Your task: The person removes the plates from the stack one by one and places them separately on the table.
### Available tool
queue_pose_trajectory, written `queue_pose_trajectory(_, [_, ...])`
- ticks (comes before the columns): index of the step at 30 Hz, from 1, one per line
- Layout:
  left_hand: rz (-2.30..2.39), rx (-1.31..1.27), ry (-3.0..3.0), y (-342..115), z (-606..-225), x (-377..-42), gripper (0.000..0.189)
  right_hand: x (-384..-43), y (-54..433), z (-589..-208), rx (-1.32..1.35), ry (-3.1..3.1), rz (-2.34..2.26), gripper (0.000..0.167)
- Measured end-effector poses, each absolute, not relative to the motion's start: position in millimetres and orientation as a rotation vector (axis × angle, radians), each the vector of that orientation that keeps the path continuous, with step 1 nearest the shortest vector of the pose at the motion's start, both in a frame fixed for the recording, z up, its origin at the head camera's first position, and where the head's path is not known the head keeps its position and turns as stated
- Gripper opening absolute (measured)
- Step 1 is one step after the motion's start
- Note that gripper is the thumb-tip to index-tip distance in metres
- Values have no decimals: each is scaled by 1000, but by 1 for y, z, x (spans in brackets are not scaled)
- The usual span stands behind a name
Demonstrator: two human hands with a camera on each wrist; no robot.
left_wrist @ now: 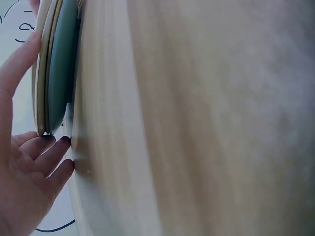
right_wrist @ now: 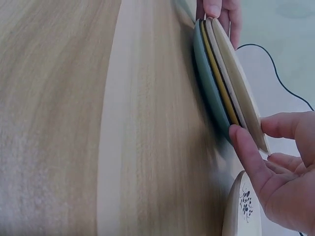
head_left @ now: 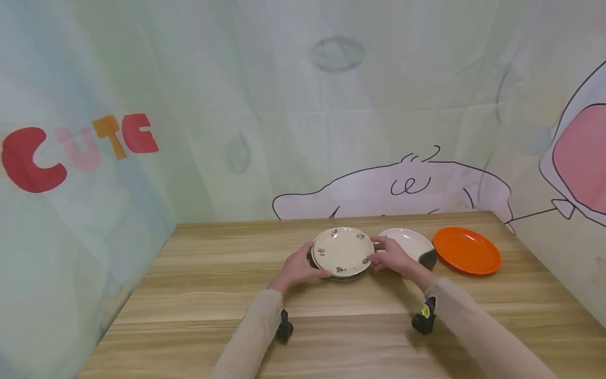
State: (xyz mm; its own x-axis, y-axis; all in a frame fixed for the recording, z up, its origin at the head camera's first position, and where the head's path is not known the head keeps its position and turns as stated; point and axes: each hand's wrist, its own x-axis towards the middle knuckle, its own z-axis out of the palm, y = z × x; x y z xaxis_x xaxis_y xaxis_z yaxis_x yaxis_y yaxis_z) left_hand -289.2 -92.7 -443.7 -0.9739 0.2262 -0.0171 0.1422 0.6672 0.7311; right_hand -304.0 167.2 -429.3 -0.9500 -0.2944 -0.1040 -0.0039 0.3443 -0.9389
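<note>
A cream plate [head_left: 343, 252] with small red and dark motifs round its rim tops a stack of plates near the table's far side. Beneath it the wrist views show a yellow plate [right_wrist: 215, 69] with a dark edge and a teal plate [left_wrist: 64, 64] at the bottom. My left hand [head_left: 300, 267] holds the stack's left side, thumb on the near rim and fingers at the edge. At the right, my right hand [head_left: 394, 257] grips the rim between thumb and fingers. The top plate stands slightly apart from those below near the right fingers.
Just right of the stack lies a white plate [head_left: 409, 242] with a dark patch, partly behind the right hand. Farther right is an orange plate [head_left: 466, 250]. A printed curtain [head_left: 213, 158] hangs behind the wooden table [head_left: 213, 273].
</note>
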Motion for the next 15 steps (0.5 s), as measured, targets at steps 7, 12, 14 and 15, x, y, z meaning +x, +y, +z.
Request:
queue_pose_trajectory(7, [1191, 318, 2778, -94, -443, -289, 98, -304, 166, -427, -225, 2333, -1671, 60])
queue_pose_trajectory(12, [1189, 329, 2785, -94, -443, -290, 98, -303, 167, -426, -224, 2324, -1677, 59])
queue_pose_trajectory(14, [1188, 327, 2784, -94, -443, -290, 98, -302, 167, -425, -224, 2317, -1681, 59])
queue_pose_trajectory(15, [1186, 327, 2783, -94, -443, -290, 98, -301, 167, -425, -219, 2316, -1681, 59])
